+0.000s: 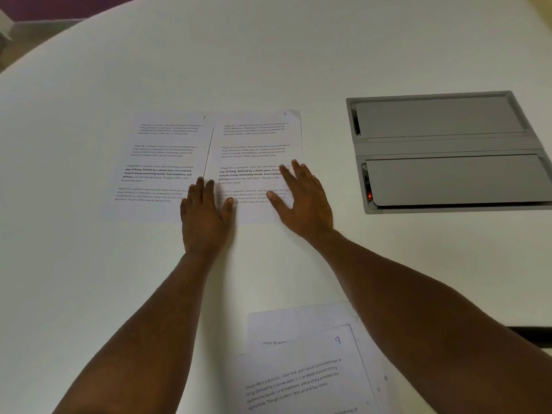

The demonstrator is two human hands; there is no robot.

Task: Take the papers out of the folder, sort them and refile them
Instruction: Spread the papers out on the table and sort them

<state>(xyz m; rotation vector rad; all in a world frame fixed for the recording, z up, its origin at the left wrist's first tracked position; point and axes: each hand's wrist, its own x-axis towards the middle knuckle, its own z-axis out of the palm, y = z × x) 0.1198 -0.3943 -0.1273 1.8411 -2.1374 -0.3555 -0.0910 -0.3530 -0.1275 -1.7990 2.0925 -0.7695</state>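
Two printed sheets lie side by side in the middle of the white table. The left sheet point(161, 162) is numbered 1 and the right sheet point(254, 138) is numbered 2. My left hand point(206, 216) lies flat with straight fingers across the seam between them, at their near edge. My right hand point(301, 198) presses flat on the lower right part of sheet 2, fingers spread. Close to me, a pile of more sheets point(301, 375) lies on the table, its top page numbered 9. A pale folder point(268, 321) shows from under that pile.
A grey recessed cable box point(448, 144) with two lids and a small red light is set into the table at the right. The white table point(89, 279) has a curved far edge at the upper left.
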